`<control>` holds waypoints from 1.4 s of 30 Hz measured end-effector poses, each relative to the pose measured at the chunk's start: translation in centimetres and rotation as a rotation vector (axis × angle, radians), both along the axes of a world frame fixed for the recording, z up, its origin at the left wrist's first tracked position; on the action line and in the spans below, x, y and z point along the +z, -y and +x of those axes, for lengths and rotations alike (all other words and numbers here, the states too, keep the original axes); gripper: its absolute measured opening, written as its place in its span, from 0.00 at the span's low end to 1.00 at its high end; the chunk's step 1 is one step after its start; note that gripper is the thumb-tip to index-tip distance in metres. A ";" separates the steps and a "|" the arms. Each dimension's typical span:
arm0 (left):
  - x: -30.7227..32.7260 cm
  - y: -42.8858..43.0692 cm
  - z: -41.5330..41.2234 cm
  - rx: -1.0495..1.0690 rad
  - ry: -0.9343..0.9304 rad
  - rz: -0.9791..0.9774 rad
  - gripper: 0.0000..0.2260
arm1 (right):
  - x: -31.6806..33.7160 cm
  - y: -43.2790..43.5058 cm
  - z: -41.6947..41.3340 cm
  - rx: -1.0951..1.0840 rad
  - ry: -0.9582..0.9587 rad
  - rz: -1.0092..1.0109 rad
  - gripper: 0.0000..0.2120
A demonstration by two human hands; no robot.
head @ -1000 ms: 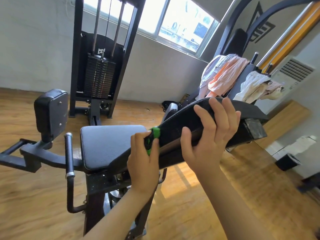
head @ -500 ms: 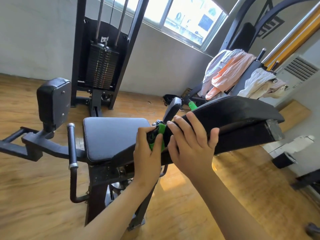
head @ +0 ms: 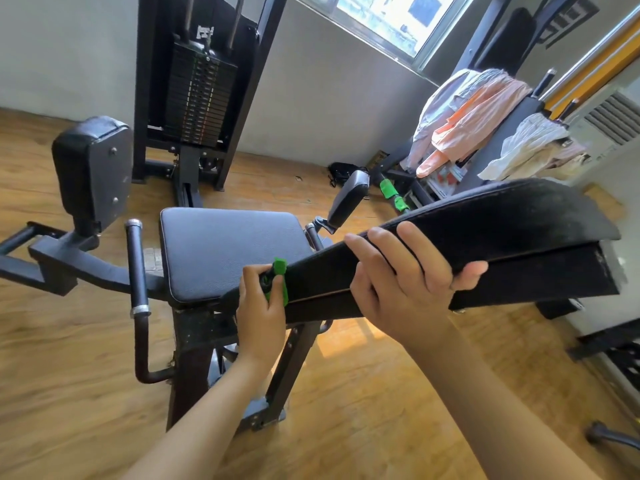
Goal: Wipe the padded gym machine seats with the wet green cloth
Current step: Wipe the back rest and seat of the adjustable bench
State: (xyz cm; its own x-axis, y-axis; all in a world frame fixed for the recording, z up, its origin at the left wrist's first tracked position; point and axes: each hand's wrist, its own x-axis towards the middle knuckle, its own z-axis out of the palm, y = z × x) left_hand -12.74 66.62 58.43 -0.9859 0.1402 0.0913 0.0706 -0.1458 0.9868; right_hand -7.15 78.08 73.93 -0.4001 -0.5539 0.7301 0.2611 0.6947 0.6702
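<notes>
A long black padded backrest (head: pixel 491 230) slants up to the right in front of me. My right hand (head: pixel 401 285) grips its near edge, fingers curled over the top and thumb underneath. My left hand (head: pixel 259 306) holds a small bunched green cloth (head: pixel 278 278) against the backrest's lower end. Beyond it lies the flat dark padded seat (head: pixel 228 247) of the machine. A black side pad (head: pixel 91 168) stands at the left and a smaller one (head: pixel 348 197) at the right of the seat.
A weight stack (head: pixel 199 98) in a black frame stands behind the seat. Clothes (head: pixel 467 116) hang over another machine at the right. A handle bar (head: pixel 136 265) rises left of the seat. Green items (head: pixel 393 195) lie on the wooden floor (head: pixel 69 375).
My right hand has slid along the backrest's edge and the backrest now sits lower and flatter. The view has tilted down. My left hand stays at the lower end with the cloth.
</notes>
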 end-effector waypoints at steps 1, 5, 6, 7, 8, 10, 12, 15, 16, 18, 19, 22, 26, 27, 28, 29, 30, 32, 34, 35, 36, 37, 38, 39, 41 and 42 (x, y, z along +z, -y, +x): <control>0.6 -0.1 0.4 0.018 0.006 0.030 0.11 | -0.1 0.0 0.0 0.001 0.003 -0.006 0.11; 4.7 -0.6 2.5 0.004 -0.035 0.192 0.01 | -0.3 0.0 0.1 -0.010 0.016 -0.021 0.11; 5.4 -0.7 2.8 0.004 -0.067 0.211 0.02 | -0.3 0.0 0.1 -0.010 0.020 -0.024 0.10; 5.6 -0.8 3.0 0.015 -0.099 0.208 0.03 | -0.4 0.0 0.1 -0.012 0.021 -0.027 0.10; 5.4 -1.0 3.0 0.029 -0.125 0.186 0.04 | -0.4 0.1 0.2 -0.014 0.021 -0.033 0.10; 3.7 -1.1 2.7 0.079 -0.150 0.098 0.05 | -0.4 0.2 0.2 -0.004 0.028 -0.050 0.09; 1.2 -1.1 2.1 0.127 -0.104 -0.012 0.06 | -0.5 0.2 0.1 0.014 0.028 -0.054 0.09; -1.9 -0.6 0.9 0.095 0.030 -0.136 0.07 | -0.5 0.1 -0.3 0.047 -0.001 -0.039 0.11; -2.4 -0.5 0.6 0.080 0.059 -0.158 0.07 | -0.5 0.1 -0.4 0.052 0.001 -0.033 0.12; -2.2 -0.5 0.2 0.065 0.091 -0.146 0.06 | -0.3 0.2 -0.5 0.049 0.003 -0.025 0.12; -2.0 -0.5 0.3 0.063 0.114 -0.123 0.06 | -0.2 0.2 -0.3 0.050 0.021 -0.028 0.12; -1.2 -0.4 1.0 0.064 0.180 0.001 0.06 | -0.1 0.2 0.0 0.065 0.057 -0.027 0.09; 0.7 -0.2 2.7 0.056 0.173 0.170 0.06 | -0.3 1.0 0.7 0.075 0.160 -0.135 0.06; 1.1 -0.2 3.0 0.051 0.158 0.193 0.07 | -0.5 1.4 1.1 0.068 0.198 -0.173 0.07; 1.3 -0.1 3.2 0.046 0.140 0.205 0.07 | -0.9 1.8 1.5 0.065 0.233 -0.216 0.07; 1.3 -0.1 3.2 0.042 0.118 0.204 0.08 | -1.2 2.2 1.9 0.066 0.269 -0.266 0.08; 1.2 0.0 3.0 0.036 0.093 0.192 0.08 | -1.6 2.5 2.3 0.069 0.307 -0.322 0.09; 0.5 0.1 2.4 0.019 0.050 0.156 0.10 | -2.5 3.3 3.2 0.089 0.378 -0.434 0.09; -0.7 0.4 1.5 -0.003 0.044 0.116 0.10 | -3.7 4.4 3.9 0.097 0.422 -0.524 0.08; -1.4 0.6 0.9 -0.017 0.063 0.095 0.10 | -4.3 5.2 4.2 0.093 0.436 -0.554 0.07; -2.0 0.9 0.2 -0.034 0.096 0.074 0.09 | -4.9 6.0 4.2 0.088 0.449 -0.573 0.07; -2.7 1.3 -0.4 -0.049 0.134 0.060 0.09 | -5.5 6.8 4.0 0.082 0.461 -0.582 0.08; -3.2 1.7 -0.9 -0.064 0.171 0.048 0.08 | -6.0 7.5 3.6 0.065 0.472 -0.588 0.09; -3.7 2.0 -1.5 -0.081 0.201 0.043 0.07 | -6.4 7.8 2.8 0.032 0.479 -0.595 0.10; -4.2 2.4 -2.2 -0.118 0.234 0.033 0.07 | -6.9 7.8 0.7 -0.124 0.473 -0.583 0.15; -4.2 2.5 -2.4 -0.129 0.246 0.026 0.07 | -7.1 7.5 -0.3 -0.245 0.458 -0.542 0.17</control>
